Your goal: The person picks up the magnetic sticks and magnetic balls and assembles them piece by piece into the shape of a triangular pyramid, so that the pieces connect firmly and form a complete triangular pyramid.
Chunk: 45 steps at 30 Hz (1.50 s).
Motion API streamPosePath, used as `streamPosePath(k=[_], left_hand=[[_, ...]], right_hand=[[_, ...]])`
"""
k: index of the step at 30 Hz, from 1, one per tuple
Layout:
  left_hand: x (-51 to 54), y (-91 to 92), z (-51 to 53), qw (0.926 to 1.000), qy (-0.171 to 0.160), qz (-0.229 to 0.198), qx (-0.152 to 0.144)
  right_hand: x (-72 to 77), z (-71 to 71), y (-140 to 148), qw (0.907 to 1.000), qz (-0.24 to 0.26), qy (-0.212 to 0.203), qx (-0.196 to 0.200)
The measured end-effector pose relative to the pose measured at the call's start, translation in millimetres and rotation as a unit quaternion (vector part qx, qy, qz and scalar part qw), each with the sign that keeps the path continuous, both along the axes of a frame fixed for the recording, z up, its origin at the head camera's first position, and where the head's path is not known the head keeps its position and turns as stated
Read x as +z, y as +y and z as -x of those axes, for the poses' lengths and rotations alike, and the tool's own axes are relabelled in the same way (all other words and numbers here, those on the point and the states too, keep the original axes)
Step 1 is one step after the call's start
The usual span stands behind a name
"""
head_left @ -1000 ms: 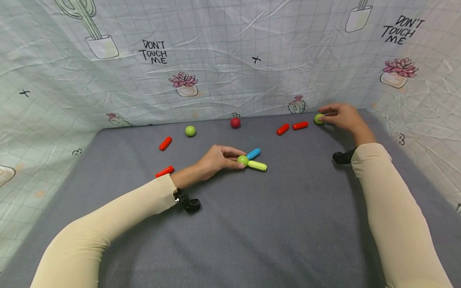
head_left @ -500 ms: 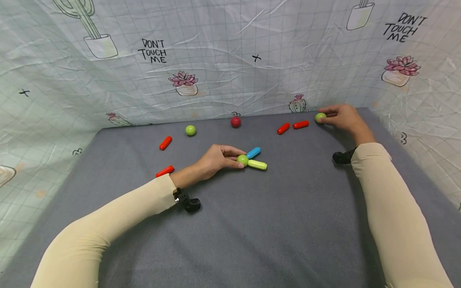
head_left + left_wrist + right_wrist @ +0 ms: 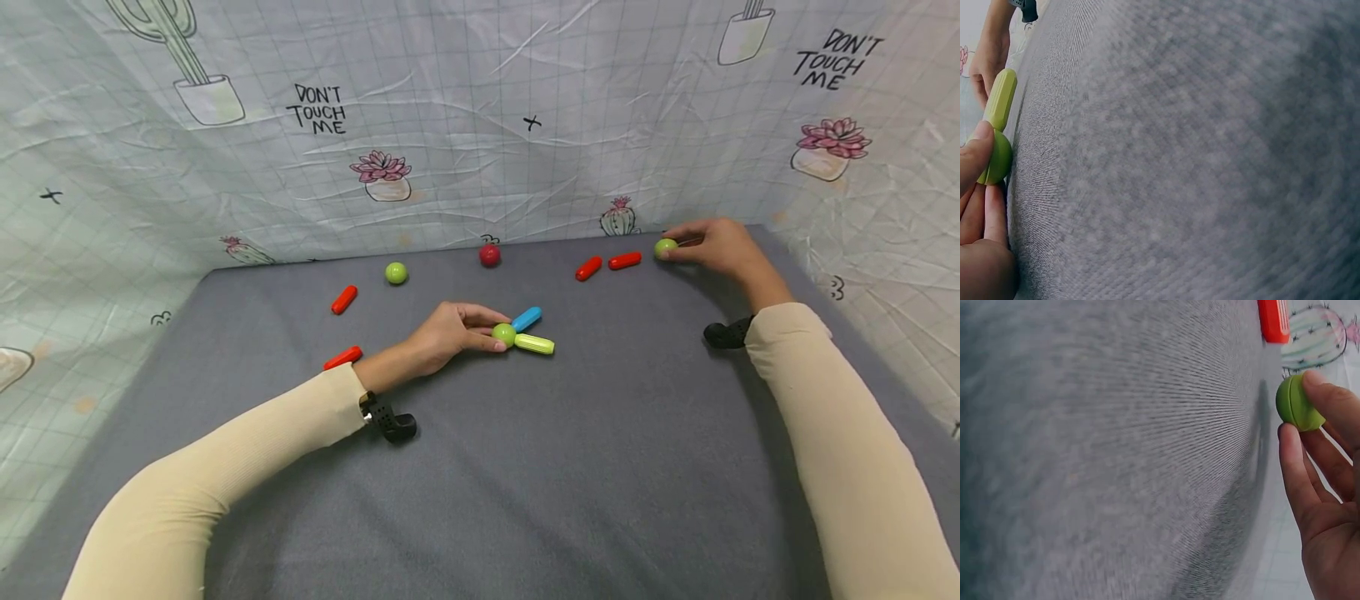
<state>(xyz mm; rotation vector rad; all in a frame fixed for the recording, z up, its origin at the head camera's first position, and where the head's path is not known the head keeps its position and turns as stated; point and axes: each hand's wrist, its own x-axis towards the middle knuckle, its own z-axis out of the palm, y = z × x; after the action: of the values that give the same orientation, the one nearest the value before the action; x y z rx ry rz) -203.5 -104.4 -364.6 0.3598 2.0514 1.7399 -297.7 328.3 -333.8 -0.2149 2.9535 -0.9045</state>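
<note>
My left hand (image 3: 447, 340) pinches a light green ball (image 3: 504, 335) between thumb and fingers, near the middle of the grey cloth. A blue rod (image 3: 527, 318) and a ribbed yellow-green rod (image 3: 535, 344) spread from that ball's right side; the yellow-green rod meets it in the left wrist view, while I cannot tell whether the blue one is joined. At the far right my right hand (image 3: 716, 246) holds another light green ball (image 3: 664, 249). In the right wrist view a seam line runs around this green ball (image 3: 1297, 405), gripped between thumb and fingertips.
Two red rods (image 3: 588, 268) lie left of the right hand. A dark red ball (image 3: 490, 255) and a third green ball (image 3: 396, 273) sit toward the back edge. More red rods (image 3: 344, 300) lie at left, one partly behind the left forearm. A printed curtain (image 3: 465, 100) hangs behind.
My right wrist and forearm have shifted slightly to the right, with the green ball still in the fingers at nearly the same spot. The left hand has stayed in place.
</note>
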Motion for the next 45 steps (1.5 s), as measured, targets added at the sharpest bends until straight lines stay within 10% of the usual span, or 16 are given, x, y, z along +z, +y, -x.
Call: streamPosePath(k=[14, 45], left_hand=[[0.7, -1.7, -0.6, 0.9999, -0.008, -0.007, -0.002], [-0.4, -2.1, 0.5, 0.9999, -0.007, -0.013, -0.004]], right_hand=[[11.1, -30.4, -11, 0.9957, 0.085, -0.029, 0.022], [14.4, -78.4, -71, 0.9803, 0.064, -0.040, 0.183]])
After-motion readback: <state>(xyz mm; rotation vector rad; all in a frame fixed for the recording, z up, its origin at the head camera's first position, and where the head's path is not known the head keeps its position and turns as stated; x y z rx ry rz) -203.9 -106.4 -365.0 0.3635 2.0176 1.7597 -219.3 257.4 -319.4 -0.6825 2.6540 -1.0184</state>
